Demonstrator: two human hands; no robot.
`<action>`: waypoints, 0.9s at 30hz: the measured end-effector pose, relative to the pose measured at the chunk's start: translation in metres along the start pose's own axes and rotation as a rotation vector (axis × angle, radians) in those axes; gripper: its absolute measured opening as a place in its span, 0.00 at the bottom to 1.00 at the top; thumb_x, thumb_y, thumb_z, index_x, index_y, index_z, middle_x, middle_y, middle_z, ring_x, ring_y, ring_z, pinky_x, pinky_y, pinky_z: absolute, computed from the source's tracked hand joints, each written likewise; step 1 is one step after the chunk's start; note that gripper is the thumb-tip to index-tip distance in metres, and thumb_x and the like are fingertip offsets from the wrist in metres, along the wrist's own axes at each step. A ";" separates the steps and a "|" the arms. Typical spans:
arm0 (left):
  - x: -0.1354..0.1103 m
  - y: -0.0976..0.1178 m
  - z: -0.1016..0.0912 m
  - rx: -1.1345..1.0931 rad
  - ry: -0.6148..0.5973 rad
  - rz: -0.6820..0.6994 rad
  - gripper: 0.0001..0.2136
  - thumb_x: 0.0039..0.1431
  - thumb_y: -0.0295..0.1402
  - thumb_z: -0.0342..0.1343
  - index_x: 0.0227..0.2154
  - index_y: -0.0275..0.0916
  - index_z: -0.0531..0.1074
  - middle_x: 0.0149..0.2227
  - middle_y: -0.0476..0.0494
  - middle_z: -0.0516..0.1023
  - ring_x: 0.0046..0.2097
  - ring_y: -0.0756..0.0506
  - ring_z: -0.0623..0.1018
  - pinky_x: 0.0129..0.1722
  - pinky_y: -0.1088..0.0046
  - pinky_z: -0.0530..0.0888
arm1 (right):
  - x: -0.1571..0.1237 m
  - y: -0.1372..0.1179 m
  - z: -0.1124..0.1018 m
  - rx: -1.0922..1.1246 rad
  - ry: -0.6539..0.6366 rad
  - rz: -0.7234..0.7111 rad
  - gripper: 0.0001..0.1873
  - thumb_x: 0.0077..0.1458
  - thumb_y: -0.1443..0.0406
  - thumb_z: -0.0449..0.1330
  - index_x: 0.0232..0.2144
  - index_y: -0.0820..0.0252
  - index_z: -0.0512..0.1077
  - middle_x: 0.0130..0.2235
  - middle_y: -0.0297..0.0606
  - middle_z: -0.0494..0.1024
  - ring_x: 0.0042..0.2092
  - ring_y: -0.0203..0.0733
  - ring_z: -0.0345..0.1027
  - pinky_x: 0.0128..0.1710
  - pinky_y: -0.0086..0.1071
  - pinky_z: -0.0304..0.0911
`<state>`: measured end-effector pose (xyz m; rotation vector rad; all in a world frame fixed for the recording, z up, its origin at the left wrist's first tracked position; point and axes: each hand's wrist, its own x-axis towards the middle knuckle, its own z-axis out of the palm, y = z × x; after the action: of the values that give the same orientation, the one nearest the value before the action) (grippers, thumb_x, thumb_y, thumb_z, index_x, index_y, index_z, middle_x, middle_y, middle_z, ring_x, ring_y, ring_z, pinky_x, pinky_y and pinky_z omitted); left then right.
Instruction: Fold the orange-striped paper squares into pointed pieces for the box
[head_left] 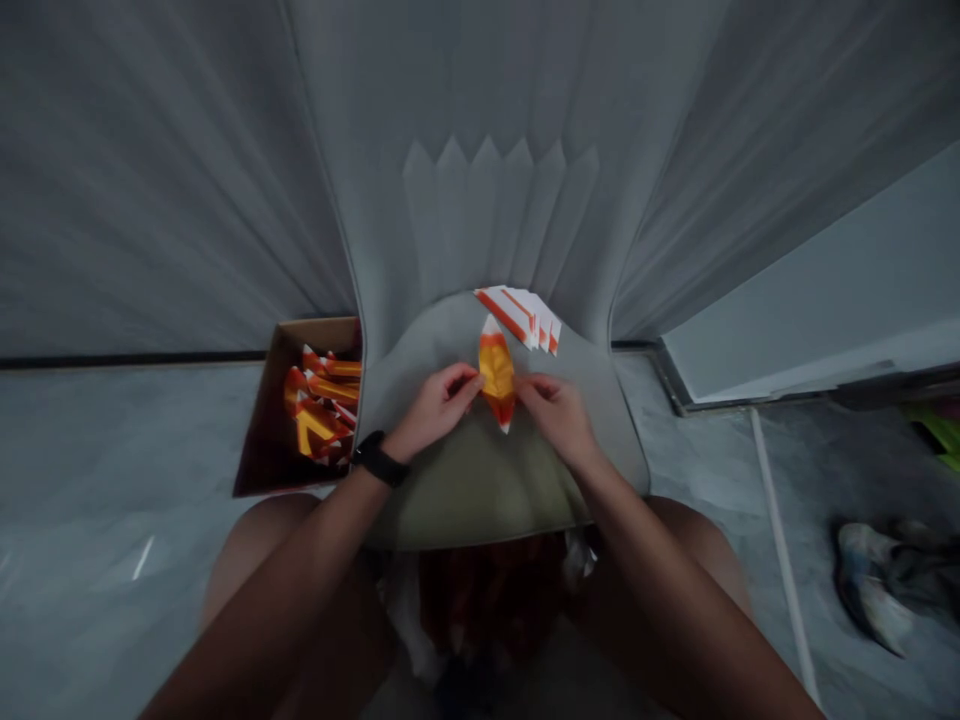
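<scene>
A folded paper piece (496,372), orange, yellow and white with pointed ends, lies on the seat of a grey chair (465,480) in front of me. My left hand (433,409), with a black watch on its wrist, pinches the piece's left edge. From the other side my right hand (556,417) pinches its right edge. Just behind the piece, a small fanned stack of white and orange paper strips (521,316) rests on the seat.
A brown cardboard box (262,440) at the left of the chair holds several folded orange and yellow paper pieces (321,405). Grey curtains hang behind. A shoe (874,590) lies on the floor at right. My bare knees flank the chair.
</scene>
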<state>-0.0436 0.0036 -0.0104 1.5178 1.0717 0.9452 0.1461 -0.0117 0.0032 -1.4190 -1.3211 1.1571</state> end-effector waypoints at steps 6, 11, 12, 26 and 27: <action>0.002 -0.002 -0.006 -0.078 -0.023 -0.066 0.17 0.64 0.49 0.54 0.33 0.38 0.69 0.23 0.54 0.65 0.23 0.54 0.63 0.22 0.78 0.62 | -0.001 -0.002 -0.001 0.146 -0.040 0.079 0.16 0.54 0.53 0.62 0.25 0.58 0.78 0.26 0.35 0.79 0.29 0.37 0.71 0.33 0.30 0.67; 0.001 -0.003 -0.007 0.080 -0.052 0.024 0.15 0.66 0.46 0.52 0.35 0.38 0.72 0.27 0.50 0.71 0.28 0.51 0.69 0.27 0.76 0.66 | -0.001 0.002 -0.001 0.095 -0.042 0.067 0.14 0.53 0.55 0.63 0.30 0.59 0.80 0.31 0.37 0.82 0.33 0.40 0.75 0.37 0.33 0.69; 0.001 -0.002 -0.007 0.102 -0.065 0.043 0.15 0.67 0.45 0.51 0.36 0.37 0.73 0.29 0.49 0.73 0.29 0.50 0.70 0.28 0.76 0.67 | 0.000 0.003 -0.001 0.084 -0.045 0.057 0.14 0.54 0.55 0.62 0.31 0.59 0.81 0.32 0.38 0.83 0.34 0.42 0.75 0.38 0.34 0.70; -0.002 0.004 -0.002 0.294 -0.071 0.173 0.11 0.67 0.40 0.52 0.38 0.39 0.76 0.36 0.46 0.79 0.37 0.48 0.75 0.34 0.74 0.70 | -0.001 0.007 0.001 -0.222 -0.031 -0.127 0.18 0.60 0.54 0.58 0.36 0.59 0.82 0.35 0.38 0.84 0.36 0.44 0.77 0.35 0.31 0.68; -0.002 0.004 -0.001 0.288 -0.069 0.168 0.12 0.67 0.40 0.52 0.38 0.39 0.76 0.36 0.46 0.79 0.37 0.48 0.75 0.35 0.74 0.70 | 0.000 0.008 0.000 -0.241 -0.028 -0.128 0.18 0.61 0.55 0.57 0.35 0.60 0.82 0.33 0.38 0.84 0.35 0.43 0.76 0.34 0.31 0.67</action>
<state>-0.0446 0.0016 -0.0065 1.8875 1.0772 0.8723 0.1475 -0.0121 -0.0044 -1.4675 -1.5900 0.9610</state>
